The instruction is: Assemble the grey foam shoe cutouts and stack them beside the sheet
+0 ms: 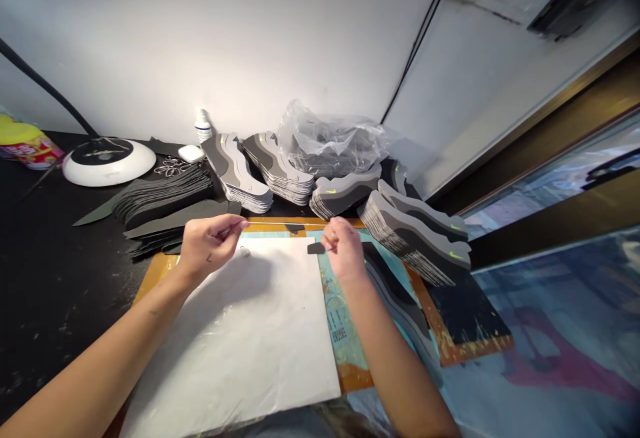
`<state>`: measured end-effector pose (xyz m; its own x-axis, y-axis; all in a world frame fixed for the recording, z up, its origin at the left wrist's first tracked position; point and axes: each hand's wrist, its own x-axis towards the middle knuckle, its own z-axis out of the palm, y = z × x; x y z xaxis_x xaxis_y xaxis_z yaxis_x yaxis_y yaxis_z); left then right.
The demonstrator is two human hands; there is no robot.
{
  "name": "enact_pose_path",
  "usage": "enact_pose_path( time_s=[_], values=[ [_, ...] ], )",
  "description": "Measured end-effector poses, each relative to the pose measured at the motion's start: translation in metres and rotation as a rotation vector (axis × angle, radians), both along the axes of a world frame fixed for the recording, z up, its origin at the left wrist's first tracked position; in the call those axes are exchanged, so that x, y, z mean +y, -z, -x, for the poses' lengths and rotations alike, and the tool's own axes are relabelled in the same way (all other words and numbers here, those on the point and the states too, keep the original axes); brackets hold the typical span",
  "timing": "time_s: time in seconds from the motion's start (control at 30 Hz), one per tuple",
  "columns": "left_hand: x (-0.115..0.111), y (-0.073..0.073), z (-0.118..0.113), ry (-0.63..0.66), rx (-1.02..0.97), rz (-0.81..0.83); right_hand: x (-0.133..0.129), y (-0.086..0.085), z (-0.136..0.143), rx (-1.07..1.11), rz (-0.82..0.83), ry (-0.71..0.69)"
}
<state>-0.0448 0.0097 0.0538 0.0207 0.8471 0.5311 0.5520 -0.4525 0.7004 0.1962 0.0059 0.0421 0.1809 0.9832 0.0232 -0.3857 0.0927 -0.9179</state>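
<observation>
A thin white strand (287, 224), like thread or narrow tape, runs nearly level between my two hands. My left hand (207, 245) pinches its left end between thumb and fingertips. The other end is held in the curled fingers of my right hand (345, 251). Below them lies a large white sheet (260, 338), with a small crumpled clear scrap (245, 251) near my left hand. A small dark tab (316, 249) sits at the sheet's top right edge. Beside my right forearm is a grey-and-black shoe panel (395, 285), partly covered by the arm.
Stacked grey shoe panels (240, 175) line the back, with another stack (415, 238) on the right. Dark cut pieces (165, 198) are piled at left. A clear plastic bag (333, 138), a white bottle (203, 126) and a lamp base (107, 161) stand near the wall.
</observation>
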Motion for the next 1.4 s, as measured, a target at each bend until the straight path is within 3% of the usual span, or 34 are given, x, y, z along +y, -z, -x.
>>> enact_pose_path(
  time_s=[0.1, 0.23, 0.37, 0.47, 0.6, 0.7, 0.77, 0.83, 0.87, 0.93, 1.0, 1.07, 1.23, 1.4],
  values=[
    [-0.003, -0.001, -0.004, 0.005, -0.014, 0.022, 0.003, 0.000, -0.006, -0.036, -0.089, 0.124],
    [-0.004, 0.005, -0.009, 0.084, -0.019, 0.093, 0.008, 0.006, -0.010, -0.084, -0.090, 0.180],
    [0.005, 0.011, 0.000, 0.016, -0.009, 0.024, 0.012, 0.006, -0.017, -0.054, -0.083, 0.269],
    [0.010, 0.013, 0.006, 0.002, -0.009, 0.005, 0.013, 0.009, -0.018, -0.066, -0.086, 0.259],
    [0.004, 0.017, -0.004, 0.191, -0.010, 0.093, 0.005, 0.023, -0.002, -0.314, -0.080, 0.126],
    [-0.006, 0.021, -0.018, 0.374, -0.012, 0.171, -0.005, 0.032, 0.016, -0.542, -0.080, -0.118],
    [-0.011, 0.024, -0.025, 0.448, -0.012, 0.226, -0.010, 0.034, 0.025, -0.553, -0.064, -0.282],
    [-0.013, 0.027, -0.029, 0.469, -0.025, 0.288, -0.012, 0.033, 0.028, -0.496, -0.073, -0.349],
    [-0.013, 0.027, -0.030, 0.462, -0.043, 0.323, -0.012, 0.033, 0.027, -0.473, -0.092, -0.323],
    [-0.011, 0.029, -0.030, 0.419, -0.109, 0.398, -0.011, 0.030, 0.023, -0.477, -0.136, -0.144],
    [-0.009, 0.030, -0.029, 0.373, -0.199, 0.468, -0.011, 0.028, 0.017, -0.573, -0.167, 0.103],
    [-0.007, 0.031, -0.030, 0.373, -0.305, 0.537, -0.014, 0.026, 0.015, -0.728, -0.221, 0.184],
    [-0.009, 0.036, -0.034, 0.482, -0.547, 0.672, -0.026, 0.027, 0.027, -0.975, -0.355, -0.247],
    [-0.011, 0.039, -0.037, 0.512, -0.580, 0.670, -0.030, 0.031, 0.034, -0.936, -0.367, -0.513]
  ],
)
